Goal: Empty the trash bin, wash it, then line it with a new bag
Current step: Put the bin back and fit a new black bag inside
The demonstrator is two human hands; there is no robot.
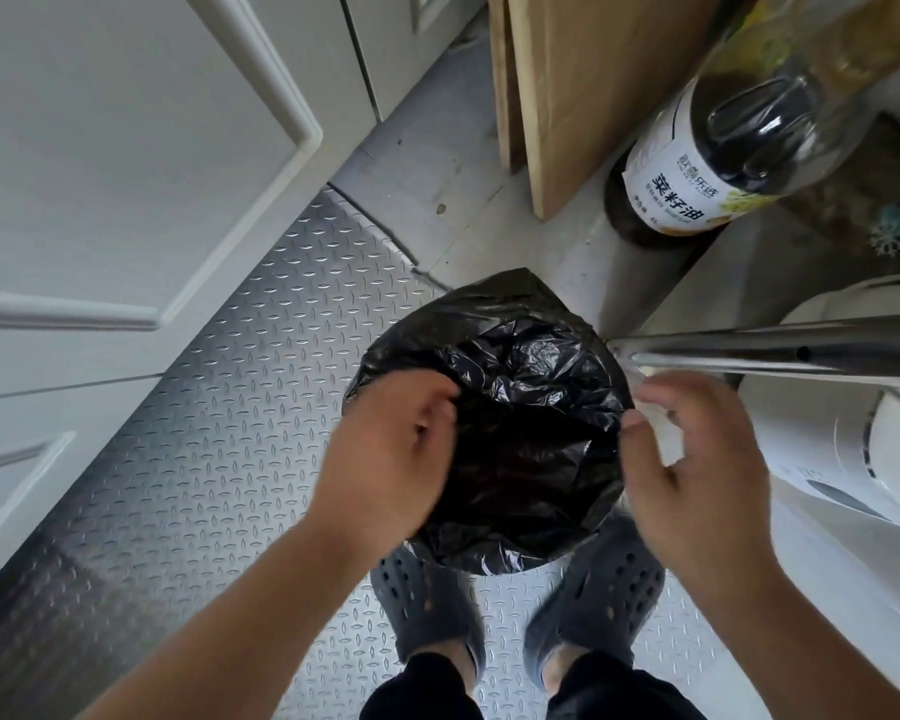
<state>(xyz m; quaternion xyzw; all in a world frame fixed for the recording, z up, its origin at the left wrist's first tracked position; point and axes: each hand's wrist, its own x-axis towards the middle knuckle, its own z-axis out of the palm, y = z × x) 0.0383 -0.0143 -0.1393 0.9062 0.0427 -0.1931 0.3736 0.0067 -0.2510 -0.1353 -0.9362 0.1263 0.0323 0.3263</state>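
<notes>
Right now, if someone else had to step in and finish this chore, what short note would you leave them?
Left hand: fingers curled on the near-left edge of the black trash bag, gripping the plastic.
Right hand: fingers loosely spread at the bag's right rim, fingertips at the plastic; a firm hold cannot be confirmed.
The bag is draped over the round bin on the metal tread-plate floor, just ahead of the person's grey clogs. The bin itself is hidden under the bag.
Whether this is the old bag or the new one, and whether the bin has been washed, cannot be told from this view, so check before going on.
</notes>
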